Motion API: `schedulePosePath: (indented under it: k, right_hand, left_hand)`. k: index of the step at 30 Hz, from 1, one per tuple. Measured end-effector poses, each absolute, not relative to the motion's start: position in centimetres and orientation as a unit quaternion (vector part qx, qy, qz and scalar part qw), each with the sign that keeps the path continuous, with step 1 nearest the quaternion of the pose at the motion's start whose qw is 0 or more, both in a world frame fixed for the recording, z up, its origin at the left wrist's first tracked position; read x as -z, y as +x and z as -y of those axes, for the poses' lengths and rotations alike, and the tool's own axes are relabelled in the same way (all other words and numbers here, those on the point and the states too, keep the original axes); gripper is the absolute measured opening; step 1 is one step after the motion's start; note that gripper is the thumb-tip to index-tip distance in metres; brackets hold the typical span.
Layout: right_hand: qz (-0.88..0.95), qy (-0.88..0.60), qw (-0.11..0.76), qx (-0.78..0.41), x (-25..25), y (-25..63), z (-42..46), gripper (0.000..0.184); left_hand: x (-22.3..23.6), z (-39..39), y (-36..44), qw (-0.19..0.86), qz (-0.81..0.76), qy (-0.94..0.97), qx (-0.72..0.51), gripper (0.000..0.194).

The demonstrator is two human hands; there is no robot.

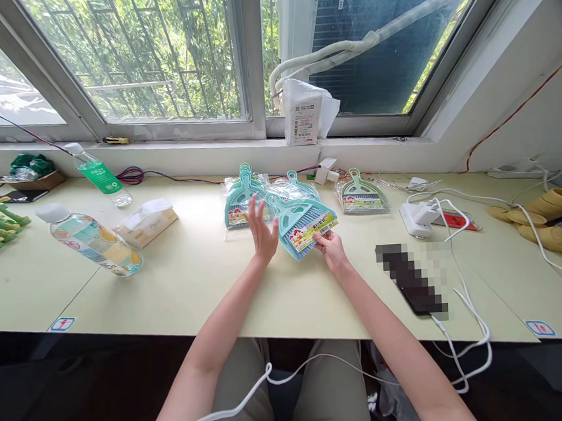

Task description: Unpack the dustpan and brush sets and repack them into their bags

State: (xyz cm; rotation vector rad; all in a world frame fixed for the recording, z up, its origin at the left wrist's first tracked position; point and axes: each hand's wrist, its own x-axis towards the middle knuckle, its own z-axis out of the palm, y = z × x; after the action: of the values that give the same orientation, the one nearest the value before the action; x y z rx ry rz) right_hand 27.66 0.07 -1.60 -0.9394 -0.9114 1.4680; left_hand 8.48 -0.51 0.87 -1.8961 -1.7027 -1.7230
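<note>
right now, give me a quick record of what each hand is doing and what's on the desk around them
right hand: gripping the turquoise dustpan-and-brush set at its lower right, by the label
left hand: open, fingers spread, beside the held set; contact unclear
behind the hands: wrapped dustpan sets
further right: another wrapped set
left side: green-label bottle, larger bottle, tissue pack
right side: dark phone, white power adapter
</note>
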Motion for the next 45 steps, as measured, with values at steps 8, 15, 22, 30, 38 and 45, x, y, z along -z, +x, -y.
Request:
schedulePosePath:
  k: [8,15,22,30,38,45]
  right_hand:
    - [0.381,-0.378,0.566,-0.626,1.0,27.4,0.1,0.039]
    - [0.371,-0.388,0.582,-0.612,0.7,26.9,0.7,0.040]
    - [0.340,-0.398,0.619,-0.585,0.9,27.1,0.6,0.039]
    - [0.359,-0.416,0.627,-0.552,0.9,26.8,0.2,0.045]
    - [0.350,-0.418,0.640,-0.542,1.3,26.6,0.0,0.043]
    - [0.339,-0.428,0.643,-0.536,1.3,27.1,-0.4,0.042]
  left_hand:
    - [-0.3,-1.4,7.5,-0.489,0.461,-0.428,0.605,0.071]
    - [-0.6,0.5,9.9,-0.599,0.361,-0.418,0.580,0.069]
    - [-0.2,1.1,11.1,-0.659,0.321,-0.444,0.515,0.068]
    - [-0.1,0.9,12.1,-0.633,0.354,-0.377,0.576,0.088]
    - [0.8,1.5,13.4,-0.349,0.478,-0.514,0.621,0.118]
    - [-0.6,2.3,12.5,-0.042,0.519,-0.721,0.456,0.062]
